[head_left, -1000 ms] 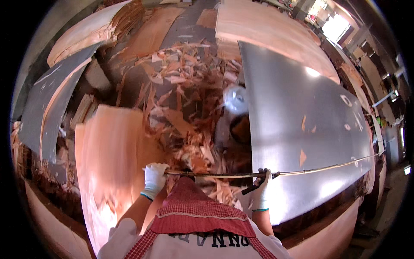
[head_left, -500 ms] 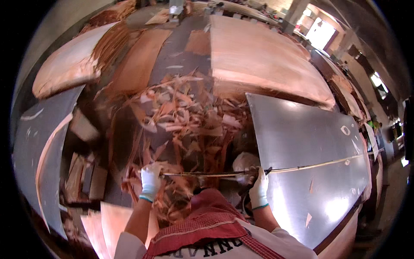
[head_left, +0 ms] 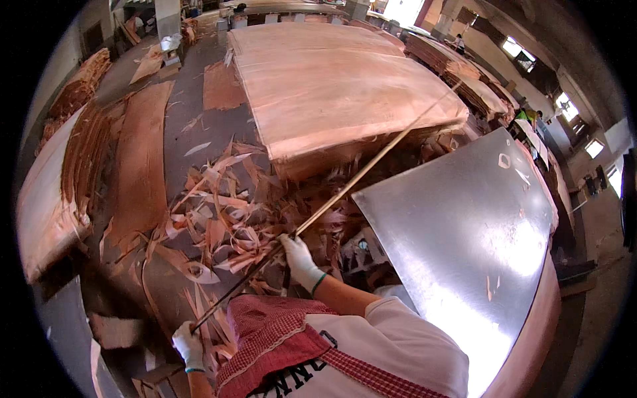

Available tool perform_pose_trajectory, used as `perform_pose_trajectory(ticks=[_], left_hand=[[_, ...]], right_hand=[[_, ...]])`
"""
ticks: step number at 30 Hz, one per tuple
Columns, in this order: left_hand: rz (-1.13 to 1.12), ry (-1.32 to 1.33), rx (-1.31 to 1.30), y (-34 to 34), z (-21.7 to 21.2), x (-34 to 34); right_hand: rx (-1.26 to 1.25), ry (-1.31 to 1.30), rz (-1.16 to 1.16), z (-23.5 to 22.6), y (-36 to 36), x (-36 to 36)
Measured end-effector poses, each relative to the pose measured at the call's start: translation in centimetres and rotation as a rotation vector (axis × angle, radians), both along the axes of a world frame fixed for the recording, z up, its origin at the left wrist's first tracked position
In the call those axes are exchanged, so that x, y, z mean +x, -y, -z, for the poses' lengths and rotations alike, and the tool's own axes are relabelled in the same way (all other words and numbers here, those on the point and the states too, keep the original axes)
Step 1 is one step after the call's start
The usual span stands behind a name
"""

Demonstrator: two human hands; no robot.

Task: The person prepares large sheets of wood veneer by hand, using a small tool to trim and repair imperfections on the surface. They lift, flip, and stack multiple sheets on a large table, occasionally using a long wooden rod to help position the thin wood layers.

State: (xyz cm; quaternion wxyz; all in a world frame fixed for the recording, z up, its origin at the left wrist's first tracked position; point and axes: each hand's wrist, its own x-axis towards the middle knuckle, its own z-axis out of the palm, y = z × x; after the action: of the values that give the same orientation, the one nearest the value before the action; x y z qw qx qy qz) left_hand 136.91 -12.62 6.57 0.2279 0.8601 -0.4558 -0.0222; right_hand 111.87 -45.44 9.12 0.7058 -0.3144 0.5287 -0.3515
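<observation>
A long thin pole (head_left: 355,180), dark at the near end and pale tan beyond, slants across in front of me. My left hand (head_left: 189,346), in a white glove, is closed around its lower end near the bottom left. Further up, my right hand (head_left: 302,263), gloved alike, grips it where dark meets pale. The far end of the pole reaches over a large stack of thin wood sheets (head_left: 338,86). Beneath the pole lies a heap of torn wood veneer scraps (head_left: 225,219) on the dark floor.
To the right stands a smooth grey, shiny panel (head_left: 458,212) with a few scraps on it. Another sheet stack (head_left: 66,179) stands at the left, beside a long brown strip (head_left: 141,159) on the floor. Further stacks (head_left: 464,73) line the far right.
The pole has swung from lying crosswise toward the right to pointing away to the far right. My left hand is lower and further left, my right hand further forward. The view has turned right.
</observation>
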Motion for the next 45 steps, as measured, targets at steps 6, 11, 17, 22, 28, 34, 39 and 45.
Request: perform_pose_trajectory(ticks=[6,11,17,22,28,34,39,45], left_hand=[[-0.010,-0.270,0.092,8.9,3.2,13.1],[0.286,-0.469,0.442,23.8,2.8,24.6],[0.512,-0.424,0.266,45.8,-0.2,33.0],[0.584,-0.482,0.432,63.2,-2.6,38.6],[0.392,-0.443,0.417,72.4,-1.5,43.7],[0.430,-0.543,0.442,82.0,-4.0,45.1],[0.485,-0.423,0.422,89.0,-5.2,46.0],[0.688,-0.478,0.503,107.2,0.8,45.2]], right_hand=[[-0.050,-0.108,-0.017,2.9,8.9,13.6],[-0.076,-0.162,0.236,4.7,20.2,21.6],[-0.185,-0.140,0.393,6.3,32.3,27.1],[-0.116,-0.275,0.580,14.3,43.8,27.9],[0.024,-0.272,0.643,25.3,57.1,32.4],[0.454,-0.747,0.542,36.8,65.9,31.6],[0.169,-0.875,0.483,32.3,67.3,35.6],[0.162,-0.953,0.611,19.0,70.0,30.8]])
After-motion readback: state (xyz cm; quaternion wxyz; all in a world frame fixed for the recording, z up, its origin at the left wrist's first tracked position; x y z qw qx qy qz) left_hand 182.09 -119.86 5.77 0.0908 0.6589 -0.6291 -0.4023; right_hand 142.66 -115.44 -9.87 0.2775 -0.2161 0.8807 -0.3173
